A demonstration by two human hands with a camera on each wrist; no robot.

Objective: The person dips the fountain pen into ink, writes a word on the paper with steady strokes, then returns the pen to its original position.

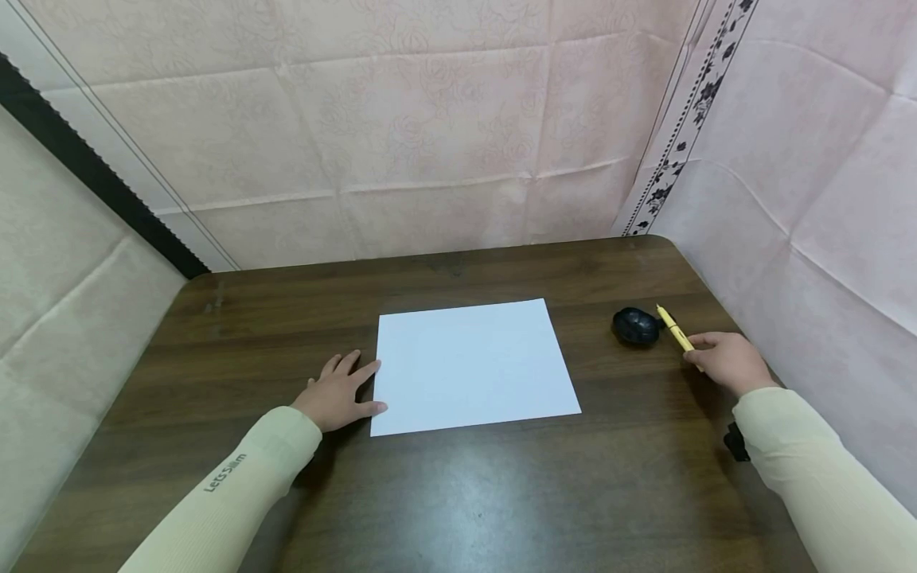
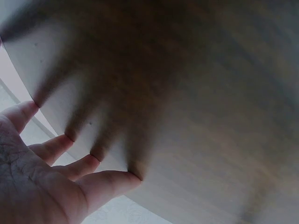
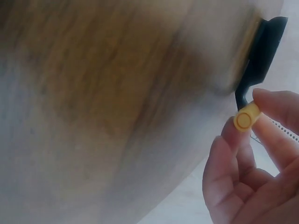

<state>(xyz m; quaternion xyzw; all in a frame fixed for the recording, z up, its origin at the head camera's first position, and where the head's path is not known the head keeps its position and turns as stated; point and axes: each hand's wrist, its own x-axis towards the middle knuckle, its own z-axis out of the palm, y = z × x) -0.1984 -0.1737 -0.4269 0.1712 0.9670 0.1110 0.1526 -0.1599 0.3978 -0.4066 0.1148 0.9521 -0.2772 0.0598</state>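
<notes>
A white sheet of paper [image 1: 473,366] lies flat on the dark wooden table. At its left edge my left hand [image 1: 338,398] is spread, with thumb and index fingertip on the border of the sheet. In the left wrist view, the fingertips of the left hand [image 2: 51,177] press on the tabletop. Thumb and fingers of my right hand [image 1: 731,362] pinch a yellow pen [image 1: 675,328] near its lower end, its other end pointing up and away. The right wrist view shows the round end of the pen [image 3: 243,121] between the fingertips of the right hand [image 3: 247,172].
A glossy black rounded object [image 1: 636,327] with a short protruding neck sits right beside the pen; in the right wrist view this black object [image 3: 264,51] stands behind it. Patterned pale cloth [image 1: 430,135] hangs along the table's back and sides.
</notes>
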